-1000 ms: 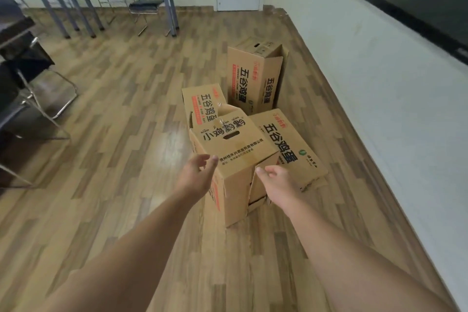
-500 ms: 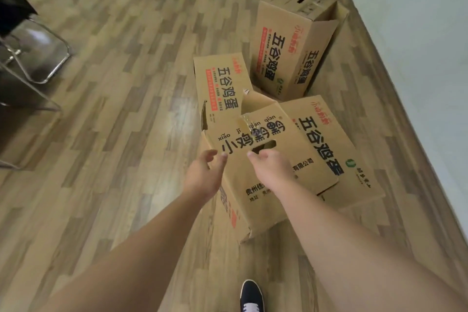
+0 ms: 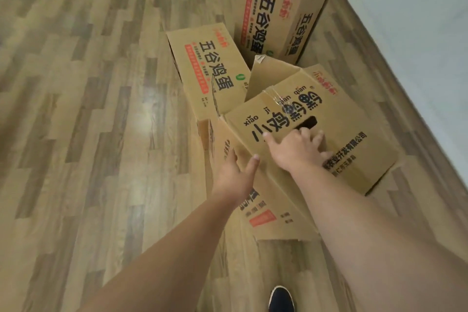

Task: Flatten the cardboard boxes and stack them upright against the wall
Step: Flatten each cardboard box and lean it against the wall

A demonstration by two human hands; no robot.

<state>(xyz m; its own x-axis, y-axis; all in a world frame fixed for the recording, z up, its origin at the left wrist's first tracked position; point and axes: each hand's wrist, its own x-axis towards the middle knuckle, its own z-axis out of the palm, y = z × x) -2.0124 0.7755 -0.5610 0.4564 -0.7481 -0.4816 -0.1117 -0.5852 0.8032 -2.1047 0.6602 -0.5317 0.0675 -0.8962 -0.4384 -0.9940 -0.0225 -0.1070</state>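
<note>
**Desk:** What do I run under this one?

**Operator:** "Two bare hands meet an egg carton on a wood floor." I am watching from the head camera. The nearest box (image 3: 304, 134) stands at an angle on the floor (image 3: 88, 134), its top panel facing up at me, a dark handle slot near the panel's middle.

**Desk:** Where are the hands?

**Operator:** The right hand (image 3: 298, 149) lies flat on that top panel, fingers spread, fingertips just at the slot's near edge. I cannot tell whether any finger hooks into it. The left hand (image 3: 235, 175) is open, thumb out, touching or just beside the box's left corner edge; it closes on nothing that I can see.

**Desk:** And what does the coming move turn on?

**Operator:** As I judge it, the box's long axis runs from near-left to far-right, out toward the wall (image 3: 417, 33). The right hand is on top, the left at the side, so a collapse would press across that axis. The box sits directly under and ahead of both palms.

**Desk:** Anything else in shot?

**Operator:** A flat box (image 3: 210, 71) lies just beyond, a standing box (image 3: 278, 12) beside the wall, another flat panel (image 3: 329, 78) partly under the near one, and a dark shoe (image 3: 281, 299) at the bottom edge.
</note>
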